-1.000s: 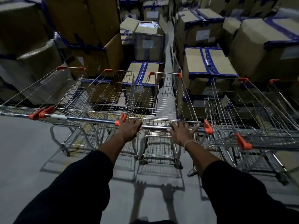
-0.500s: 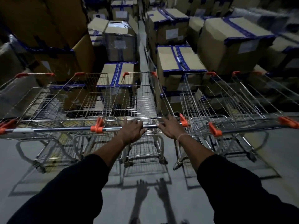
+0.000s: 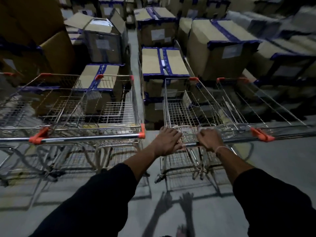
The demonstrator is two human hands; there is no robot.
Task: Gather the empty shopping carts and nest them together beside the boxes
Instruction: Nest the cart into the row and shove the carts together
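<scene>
On the wire cart's (image 3: 188, 106) tubular bar, both hands (image 3: 168, 141) curl.

Dim light is falling across a grey concrete floor (image 3: 282, 168), casting long shadows toward six o'clock. A narrow aisle (image 3: 135, 53) is running toward twelve o'clock.

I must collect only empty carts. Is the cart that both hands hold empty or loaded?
Empty. Through the wire basket of the cart only mesh, floor and the boxes behind it show; nothing lies inside.
</scene>
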